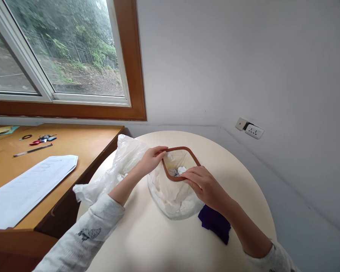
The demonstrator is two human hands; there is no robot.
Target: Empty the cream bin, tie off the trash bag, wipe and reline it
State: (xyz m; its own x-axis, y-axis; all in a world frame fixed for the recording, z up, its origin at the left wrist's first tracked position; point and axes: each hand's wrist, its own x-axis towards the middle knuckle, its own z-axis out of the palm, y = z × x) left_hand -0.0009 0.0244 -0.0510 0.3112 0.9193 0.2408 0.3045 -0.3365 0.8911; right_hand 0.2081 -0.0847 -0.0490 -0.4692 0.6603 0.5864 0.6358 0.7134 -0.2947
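Note:
A brown square rim ring with rounded corners [193, 155] sits around the mouth of a trash bin, with a translucent white trash bag [172, 196] draped over its outside. Crumpled white paper [182, 170] lies inside the bin. My left hand [153, 159] pinches the ring at its back left corner. At the front right side, my right hand [203, 183] closes over the ring, fingers on top. To the left of the bin spreads a loose white plastic bag [113, 172]. Below my right forearm rests a dark purple cloth [215, 223].
Everything stands on a round cream table [147, 241] against a white wall with a power socket [254, 131]. On the wooden desk [99, 138] at left are paper sheets [31, 189], a pen [32, 150], keys [44, 139] and a black band [25, 137]. A window is above.

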